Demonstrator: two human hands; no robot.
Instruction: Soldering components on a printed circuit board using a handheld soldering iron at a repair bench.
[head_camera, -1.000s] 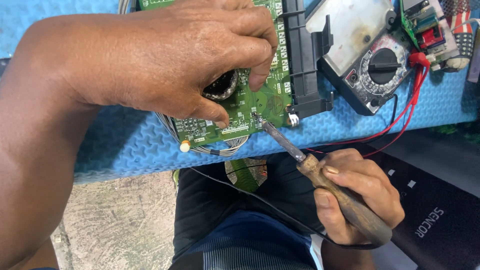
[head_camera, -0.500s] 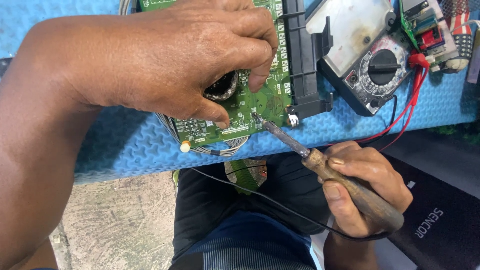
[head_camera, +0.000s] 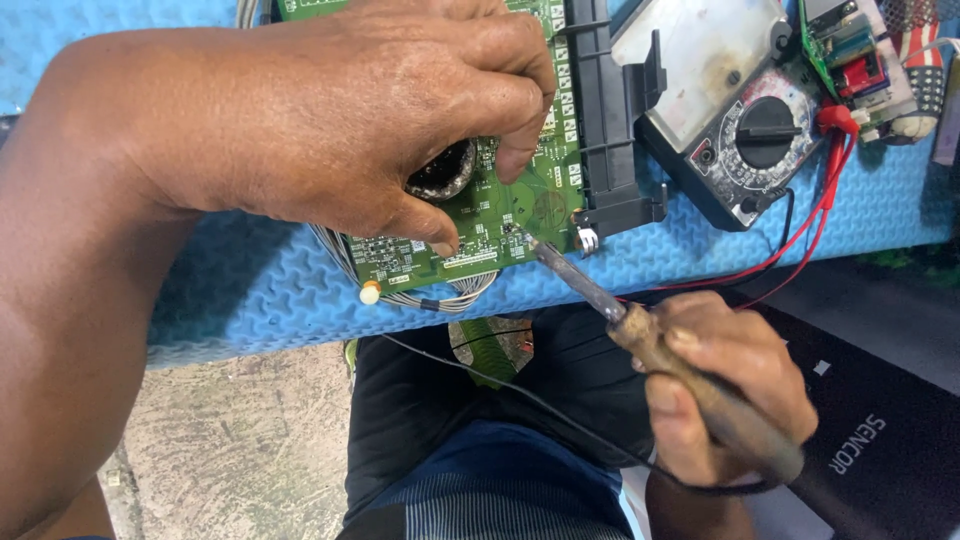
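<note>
Circuit board: green, densely printed, lying on the blue foam mat near its front edge.
Left hand: palm down, grip pinched on a dark ring-shaped part on the board.
Right hand: grip closed around the wooden-handled soldering iron, tip touching the board's front edge.

I have one view only, from the head camera, looking steeply down and close over the blue foam mat at the bench edge. It faces away from my body, so my lap fills the lower frame, both hands just below the lens.
</note>
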